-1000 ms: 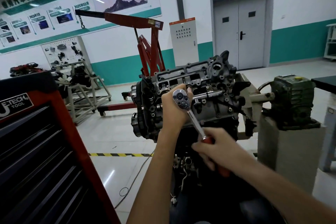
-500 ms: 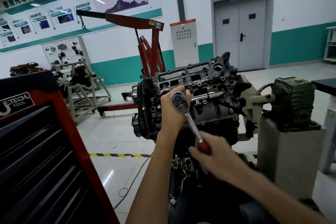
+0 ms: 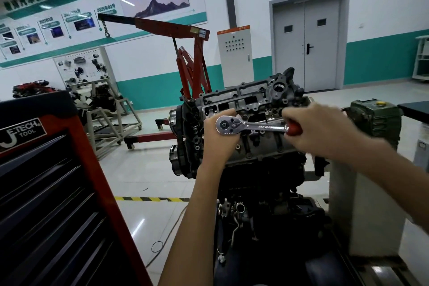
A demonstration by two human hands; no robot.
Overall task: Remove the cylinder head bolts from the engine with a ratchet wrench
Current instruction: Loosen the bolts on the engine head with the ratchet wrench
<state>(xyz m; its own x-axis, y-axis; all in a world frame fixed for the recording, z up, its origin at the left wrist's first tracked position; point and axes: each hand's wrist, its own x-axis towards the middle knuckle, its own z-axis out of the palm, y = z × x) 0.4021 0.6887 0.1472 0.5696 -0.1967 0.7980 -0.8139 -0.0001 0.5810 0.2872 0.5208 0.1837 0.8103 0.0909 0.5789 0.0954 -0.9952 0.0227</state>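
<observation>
The engine [image 3: 250, 104] sits on a stand, its grey cylinder head tilted toward me. A chrome ratchet wrench [image 3: 253, 126] with a red handle lies level across the head, its round head at the left. My left hand [image 3: 217, 144] wraps around the ratchet's head from behind and steadies it. My right hand [image 3: 318, 130] grips the red handle at the right end. The bolt and socket under the ratchet head are hidden by my left hand.
A red and black tool cabinet [image 3: 46, 188] stands close at my left. A red engine crane [image 3: 185, 58] is behind the engine. A green gearbox [image 3: 376, 121] on a grey pedestal is at the right. A yellow-black floor stripe [image 3: 151, 199] and a cable lie below.
My right hand swung the ratchet handle up and to the right, from pointing down-right to lying level. My left hand stayed on the ratchet head.
</observation>
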